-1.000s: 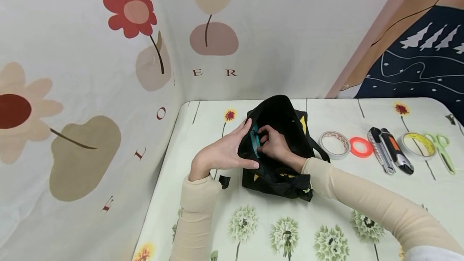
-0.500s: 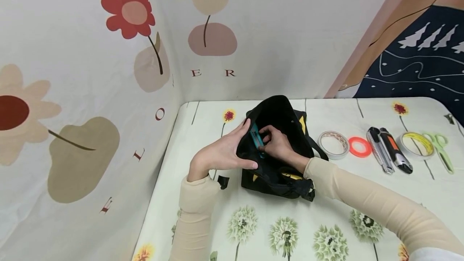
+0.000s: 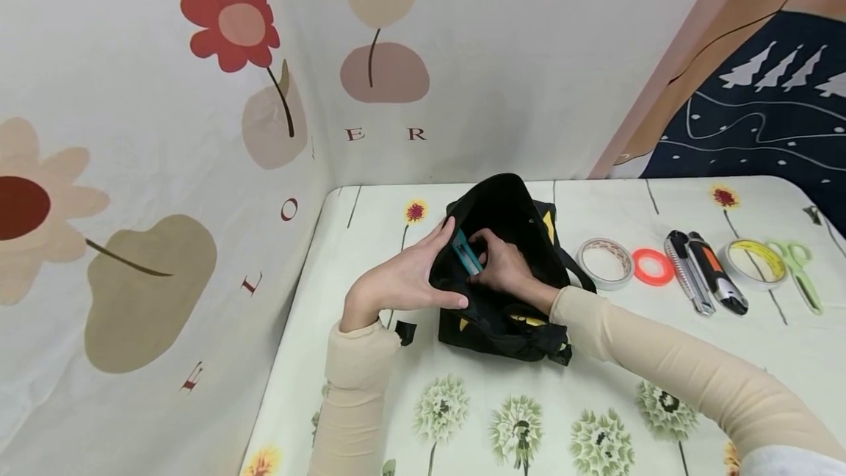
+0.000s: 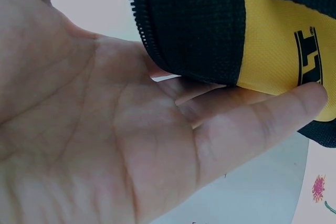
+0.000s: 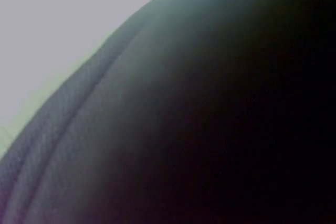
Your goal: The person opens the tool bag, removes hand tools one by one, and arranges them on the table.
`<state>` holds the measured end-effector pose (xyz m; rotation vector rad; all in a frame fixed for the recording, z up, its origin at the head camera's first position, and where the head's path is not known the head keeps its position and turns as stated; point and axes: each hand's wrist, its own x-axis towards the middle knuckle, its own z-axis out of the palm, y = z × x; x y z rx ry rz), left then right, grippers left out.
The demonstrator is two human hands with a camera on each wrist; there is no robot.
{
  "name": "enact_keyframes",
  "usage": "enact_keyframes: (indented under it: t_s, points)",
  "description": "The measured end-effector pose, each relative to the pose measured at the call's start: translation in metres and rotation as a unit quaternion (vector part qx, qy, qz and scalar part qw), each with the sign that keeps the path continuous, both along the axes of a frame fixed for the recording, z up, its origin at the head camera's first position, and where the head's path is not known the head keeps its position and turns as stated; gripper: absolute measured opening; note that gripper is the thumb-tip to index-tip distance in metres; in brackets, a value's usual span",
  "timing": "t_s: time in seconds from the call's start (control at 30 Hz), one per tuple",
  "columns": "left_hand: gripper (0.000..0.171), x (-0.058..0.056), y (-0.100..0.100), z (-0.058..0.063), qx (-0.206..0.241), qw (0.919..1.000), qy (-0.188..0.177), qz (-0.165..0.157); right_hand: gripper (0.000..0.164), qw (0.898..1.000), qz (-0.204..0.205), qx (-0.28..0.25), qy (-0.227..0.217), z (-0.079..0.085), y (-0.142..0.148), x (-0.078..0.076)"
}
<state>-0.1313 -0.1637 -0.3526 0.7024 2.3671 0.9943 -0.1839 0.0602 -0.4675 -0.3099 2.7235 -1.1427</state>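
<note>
A black and yellow zipped tool bag stands with its mouth open. My left hand holds its left rim, thumb over the near edge. In the left wrist view, the outstretched little finger lies along the bag's yellow panel. Down inside the bag is my right hand, its fingers bent at the edge of a slim teal thing with a greyish strip along it, pinching it near the left inner wall. Dark blurred fabric fills most of the right wrist view, and the hand is hidden there.
Right of the bag lie a white tape roll, a red-orange tape roll, a grey utility knife, a black and orange utility knife, a yellow-cored tape roll and green scissors. A strap trails beside the bag.
The teal thing has come more into view inside the bag as my right fingers shifted round its right side. My left hand stays at the rim.
</note>
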Motion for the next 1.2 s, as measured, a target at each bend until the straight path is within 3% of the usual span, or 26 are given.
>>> enact_keyframes:
  t_s: [0.2, 0.43, 0.67, 0.83, 1.07, 1.2]
  points:
    - [0.121, 0.000, -0.002, -0.001, -0.004, 1.0000, 0.003, 0.002, 0.060, 1.000, 0.022, 0.000, -0.018, 0.000, 0.001, 0.000]
    - [0.121, 0.001, -0.003, -0.002, -0.002, 1.0000, -0.001, 0.007, 0.057, 0.998, 0.021, -0.010, -0.056, 0.005, 0.005, -0.001]
    - [0.120, 0.002, -0.003, -0.002, 0.004, 0.9999, 0.003, 0.009, 0.057, 0.993, 0.013, -0.063, -0.097, 0.012, 0.010, 0.000]
    - [0.120, 0.001, -0.002, -0.003, 0.003, 1.0000, 0.001, 0.009, 0.059, 0.988, 0.008, -0.098, -0.115, 0.022, 0.016, 0.005]
    - [0.121, 0.002, 0.001, -0.001, 0.005, 1.0000, 0.001, 0.007, 0.065, 0.974, 0.018, -0.182, -0.131, 0.046, 0.034, 0.019]
    - [0.121, 0.004, 0.002, 0.000, 0.006, 1.0000, 0.002, 0.007, 0.066, 0.972, 0.018, -0.195, -0.129, 0.058, 0.044, 0.030]
